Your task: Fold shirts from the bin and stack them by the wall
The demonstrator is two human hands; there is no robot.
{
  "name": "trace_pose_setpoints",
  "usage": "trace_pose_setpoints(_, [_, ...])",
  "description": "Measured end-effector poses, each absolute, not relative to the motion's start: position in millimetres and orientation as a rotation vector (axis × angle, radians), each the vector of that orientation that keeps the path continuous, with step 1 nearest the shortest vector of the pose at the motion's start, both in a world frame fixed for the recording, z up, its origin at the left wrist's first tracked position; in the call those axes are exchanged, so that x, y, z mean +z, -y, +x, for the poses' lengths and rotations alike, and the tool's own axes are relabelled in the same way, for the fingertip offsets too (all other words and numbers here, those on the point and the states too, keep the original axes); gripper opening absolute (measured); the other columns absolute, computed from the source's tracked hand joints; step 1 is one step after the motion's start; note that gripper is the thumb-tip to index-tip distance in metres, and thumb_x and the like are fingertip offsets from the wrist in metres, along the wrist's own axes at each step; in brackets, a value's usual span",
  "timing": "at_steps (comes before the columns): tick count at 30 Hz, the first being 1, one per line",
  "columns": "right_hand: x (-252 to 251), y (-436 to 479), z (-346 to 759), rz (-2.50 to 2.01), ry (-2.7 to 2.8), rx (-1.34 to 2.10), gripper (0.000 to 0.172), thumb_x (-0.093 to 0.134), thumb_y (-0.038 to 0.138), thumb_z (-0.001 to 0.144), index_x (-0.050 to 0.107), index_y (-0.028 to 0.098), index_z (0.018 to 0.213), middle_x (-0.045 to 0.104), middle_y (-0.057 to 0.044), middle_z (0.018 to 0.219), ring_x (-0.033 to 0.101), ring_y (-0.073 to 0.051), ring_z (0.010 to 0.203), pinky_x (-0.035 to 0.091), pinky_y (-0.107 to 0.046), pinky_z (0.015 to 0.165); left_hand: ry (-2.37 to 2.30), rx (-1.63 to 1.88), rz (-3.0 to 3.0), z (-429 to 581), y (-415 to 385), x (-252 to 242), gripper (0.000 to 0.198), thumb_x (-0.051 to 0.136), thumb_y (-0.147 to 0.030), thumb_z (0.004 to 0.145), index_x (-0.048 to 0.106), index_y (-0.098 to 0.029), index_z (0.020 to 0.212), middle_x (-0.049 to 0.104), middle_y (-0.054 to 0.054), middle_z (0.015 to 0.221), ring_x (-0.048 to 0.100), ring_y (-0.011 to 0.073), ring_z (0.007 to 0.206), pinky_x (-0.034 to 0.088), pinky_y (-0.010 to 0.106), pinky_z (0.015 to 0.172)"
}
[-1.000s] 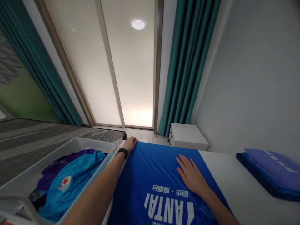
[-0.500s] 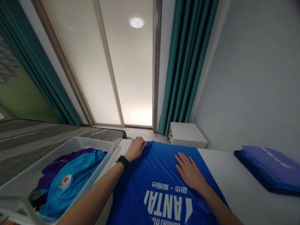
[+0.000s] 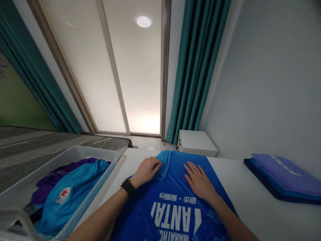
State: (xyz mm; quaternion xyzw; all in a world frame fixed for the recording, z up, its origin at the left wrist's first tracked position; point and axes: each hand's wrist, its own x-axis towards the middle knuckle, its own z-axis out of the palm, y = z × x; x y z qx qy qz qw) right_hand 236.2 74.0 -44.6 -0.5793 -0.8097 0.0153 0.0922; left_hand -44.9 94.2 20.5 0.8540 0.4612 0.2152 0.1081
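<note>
A blue T-shirt [image 3: 173, 187] with white lettering lies spread on the white table, its print upside down to me. My left hand [image 3: 147, 170], with a black watch on its wrist, pinches the shirt's far left edge. That edge is turned inward, so a lighter blue underside shows beside the fingers. My right hand [image 3: 199, 180] lies flat on the shirt's right half, fingers stretched out. The right side of the shirt near my forearm looks bunched. Part of the shirt runs out of view at the bottom.
A clear plastic bin [image 3: 100, 150] at the left holds a light blue garment [image 3: 75, 190] and a purple one. On the table's right side sits a stack of folded clothes [image 3: 283, 177]. A white cabinet [image 3: 197, 142] stands beyond the table [image 3: 253, 214], beside a bed.
My left hand has drawn the shirt's far left edge inward and toward me, folding it over and baring the lighter underside. The right hand stays flat on the shirt. The view has shifted slightly.
</note>
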Motion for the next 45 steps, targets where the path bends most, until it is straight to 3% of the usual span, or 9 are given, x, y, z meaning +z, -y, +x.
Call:
trace_pose_setpoints(3, [-44,-74,236,-1.701,2.395,0.057,0.055,0.025,0.045,0.099,0.038,0.022,0.146,0.031,-0.007,0.155,0.024,-0.021,0.144,0.015,-0.048,0.117,-1.349,0.701,2.441,-44,-103,21,0.019,0.047,-0.024,0.093,0.066,-0.022,0.089,0.068,0.004,0.09,0.059,0.0194,0.086,0.044,0.032,0.08])
trace_pose_setpoints(8, [-40,-72,235,-1.715,2.396,0.081,0.055,0.024,0.046,0.099,0.037,0.022,0.147,0.03,-0.007,0.155,0.023,-0.021,0.144,0.014,-0.047,0.118,-1.128,0.507,2.661,-25,-95,5,0.013,0.052,-0.02,0.091,0.064,-0.022,0.085,0.065,0.002,0.088,0.058,0.0187,0.086,0.041,0.032,0.081])
trace_pose_setpoints(19, [-29,-69,234,-1.719,2.393,0.137,0.054,0.024,0.045,0.1,0.036,0.021,0.148,0.027,-0.007,0.157,0.02,-0.021,0.145,0.011,-0.046,0.118,-1.092,0.584,2.622,-24,-93,-7,0.016,0.048,-0.023,0.093,0.062,-0.021,0.086,0.061,0.003,0.088,0.054,0.0199,0.086,0.04,0.034,0.082])
trace_pose_setpoints(25, [-33,-78,240,-1.747,2.262,0.362,0.055,0.023,0.045,0.1,0.035,0.021,0.148,0.026,-0.008,0.157,0.02,-0.021,0.145,0.015,-0.045,0.118,-1.079,0.583,2.605,-24,-94,-8,0.015,0.048,-0.024,0.092,0.062,-0.021,0.087,0.061,0.003,0.088,0.053,0.0207,0.086,0.04,0.034,0.081])
trace_pose_setpoints(28, [-34,-97,255,-1.752,2.148,0.421,0.052,0.027,0.041,0.099,0.038,0.023,0.146,0.031,-0.008,0.155,0.026,-0.022,0.143,0.023,-0.043,0.115,-1.074,0.592,2.598,-24,-96,-9,0.017,0.047,-0.024,0.092,0.062,-0.021,0.086,0.061,0.003,0.087,0.053,0.0203,0.085,0.04,0.034,0.08])
trace_pose_setpoints(32, [-31,-133,289,-1.759,2.102,0.247,0.045,0.032,0.029,0.096,0.051,0.022,0.136,0.051,-0.007,0.142,0.043,-0.019,0.132,0.03,-0.038,0.111,-1.064,0.593,2.588,-24,-97,-9,0.019,0.046,-0.026,0.093,0.062,-0.021,0.085,0.061,0.003,0.086,0.052,0.0202,0.083,0.04,0.034,0.078])
trace_pose_setpoints(36, [-30,-161,324,-1.895,1.994,0.188,0.044,0.03,0.02,0.095,0.057,0.013,0.128,0.06,-0.013,0.129,0.053,-0.02,0.122,0.036,-0.035,0.105,-1.07,0.6,2.573,-24,-98,-9,0.019,0.045,-0.026,0.093,0.062,-0.022,0.086,0.062,0.003,0.087,0.053,0.0199,0.084,0.04,0.034,0.078])
trace_pose_setpoints(45, [-42,-175,344,-2.026,1.974,0.229,0.036,0.035,0.031,0.098,0.068,0.023,0.11,0.07,-0.005,0.113,0.061,-0.021,0.109,0.037,-0.036,0.097,-1.074,0.602,2.548,-23,-96,-8,0.02,0.045,-0.026,0.094,0.062,-0.021,0.084,0.062,0.003,0.084,0.053,0.0197,0.082,0.04,0.034,0.078])
